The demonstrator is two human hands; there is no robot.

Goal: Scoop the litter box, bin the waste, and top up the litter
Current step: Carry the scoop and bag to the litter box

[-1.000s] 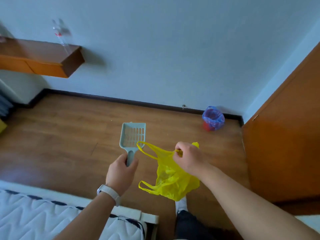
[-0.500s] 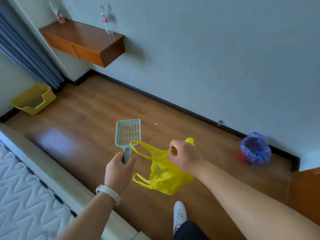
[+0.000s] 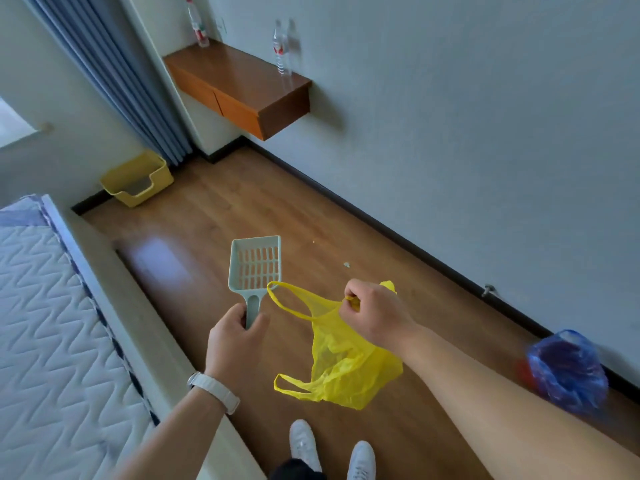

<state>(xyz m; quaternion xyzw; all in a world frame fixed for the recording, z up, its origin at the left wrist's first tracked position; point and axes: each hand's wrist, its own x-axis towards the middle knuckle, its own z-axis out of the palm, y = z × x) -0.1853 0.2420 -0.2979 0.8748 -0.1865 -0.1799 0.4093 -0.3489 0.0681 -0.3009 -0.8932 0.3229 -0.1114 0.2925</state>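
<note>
A person stands on a wood floor (image 3: pixel 249 202) beside a bed (image 3: pixel 52 323). The left hand (image 3: pixel 235 337) is wrapped round the handle of a pale slotted scoop (image 3: pixel 254 265), its stiff, light pan raised toward 12 o'clock. The right hand (image 3: pixel 375 315) pinches one loop of a thin yellow bag (image 3: pixel 346 368), which looks limp and nearly weightless and is likely best held by both handles to stay open. The yellow litter box (image 3: pixel 138 178) sits at 10 o'clock by the curtain (image 3: pixel 114 74); a blue-lined bin (image 3: pixel 568 370) stands at 4 o'clock.
</note>
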